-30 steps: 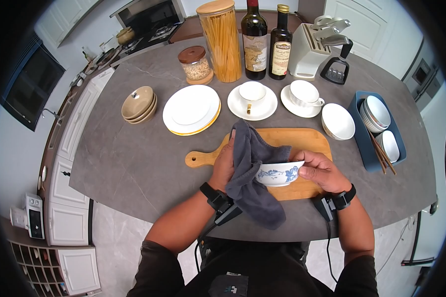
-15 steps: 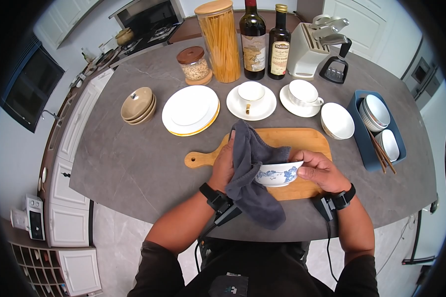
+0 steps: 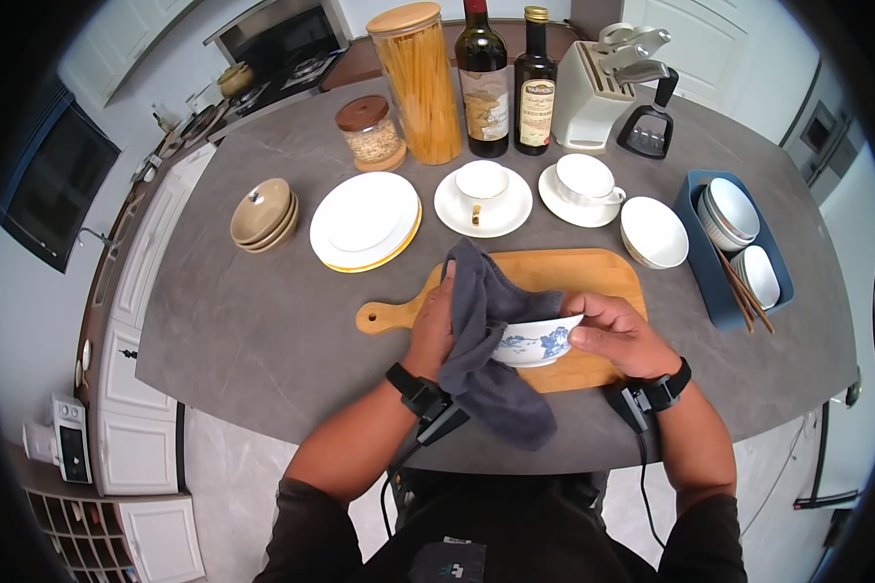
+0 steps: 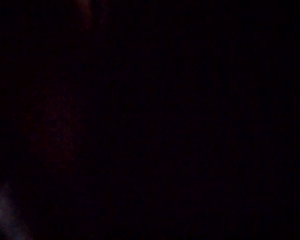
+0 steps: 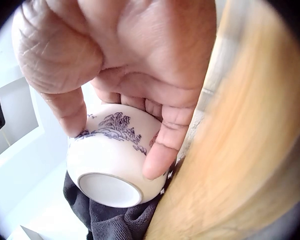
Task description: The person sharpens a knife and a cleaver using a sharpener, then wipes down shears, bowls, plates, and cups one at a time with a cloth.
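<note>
A white bowl with a blue painted landscape (image 3: 535,343) is held up over the wooden cutting board (image 3: 593,277). My right hand (image 3: 620,335) grips its right side, thumb on the outer wall. In the right wrist view, fingers spread around the bowl (image 5: 102,160) and its foot ring faces the camera. My left hand (image 3: 435,330) holds a dark grey towel (image 3: 481,364), which covers the bowl's left side and hangs down toward the table edge. The cloth hides most of the left fingers. The left wrist view is almost black.
Behind the board stand white plates (image 3: 365,214), two cups on saucers (image 3: 483,216) and a white bowl (image 3: 654,233). Brown bowls (image 3: 261,219) sit left. A blue bin (image 3: 719,311) with bowls and chopsticks is right. Bottles (image 3: 484,92), jars and a knife block (image 3: 585,107) line the back.
The head view has shifted a little, so the table items appear slightly farther left. Both hands keep nearly the same hold on the towel and bowl.
</note>
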Motion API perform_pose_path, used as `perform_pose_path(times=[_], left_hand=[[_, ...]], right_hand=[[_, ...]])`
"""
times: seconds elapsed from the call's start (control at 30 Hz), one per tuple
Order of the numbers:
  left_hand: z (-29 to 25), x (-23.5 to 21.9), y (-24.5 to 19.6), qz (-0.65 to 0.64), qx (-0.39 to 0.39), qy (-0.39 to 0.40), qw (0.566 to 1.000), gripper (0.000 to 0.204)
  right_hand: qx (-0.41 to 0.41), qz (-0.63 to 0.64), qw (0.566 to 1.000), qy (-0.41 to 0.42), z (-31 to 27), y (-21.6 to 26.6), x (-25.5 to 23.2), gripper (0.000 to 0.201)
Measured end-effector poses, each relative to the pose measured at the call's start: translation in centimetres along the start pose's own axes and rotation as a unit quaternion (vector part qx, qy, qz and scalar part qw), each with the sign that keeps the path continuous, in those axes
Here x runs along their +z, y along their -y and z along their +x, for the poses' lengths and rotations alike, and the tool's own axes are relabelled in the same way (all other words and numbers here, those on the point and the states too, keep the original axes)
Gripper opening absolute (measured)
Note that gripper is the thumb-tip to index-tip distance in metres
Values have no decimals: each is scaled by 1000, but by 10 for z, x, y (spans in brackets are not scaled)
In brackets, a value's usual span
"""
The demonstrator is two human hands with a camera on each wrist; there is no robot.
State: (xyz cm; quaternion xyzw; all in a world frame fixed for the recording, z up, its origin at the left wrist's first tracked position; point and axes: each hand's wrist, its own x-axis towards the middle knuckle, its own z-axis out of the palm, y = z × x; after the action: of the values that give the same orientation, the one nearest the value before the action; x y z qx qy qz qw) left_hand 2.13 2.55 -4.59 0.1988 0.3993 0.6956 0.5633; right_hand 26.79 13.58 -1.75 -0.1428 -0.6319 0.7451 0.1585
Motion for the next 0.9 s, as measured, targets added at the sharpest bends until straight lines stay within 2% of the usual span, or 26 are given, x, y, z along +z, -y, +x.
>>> perform_pose_path(times=[0.13,0.23,0.3,0.4,0.63,0.8,0.9], left_hand=[[1,-10,0,-34,-27,23,999,47],[-2,-5,-5,25,-43,-18,999,48],[-5,-7,-6,203,10,12,979,52],[-6,-5,-4,163,16,11,986,56],[-9,1,-7,158,19,13,987,56],[-19,9,-11,225,82,29,971,50],[-21,11,-7,195,84,29,977,45]], right_hand=[[-9,-1,1000,-2,1,-1,2,20],[-12,-2,1000,-9,1,-1,3,19],[-16,-6,1000,-14,1,-3,4,19],[-21,-11,1000,-20,1,-6,4,19],[-29,-20,999,-26,1,-7,5,19],[-33,-15,999,-36,1,-5,9,18],[-41,-19,998,-41,1,-6,10,17]])
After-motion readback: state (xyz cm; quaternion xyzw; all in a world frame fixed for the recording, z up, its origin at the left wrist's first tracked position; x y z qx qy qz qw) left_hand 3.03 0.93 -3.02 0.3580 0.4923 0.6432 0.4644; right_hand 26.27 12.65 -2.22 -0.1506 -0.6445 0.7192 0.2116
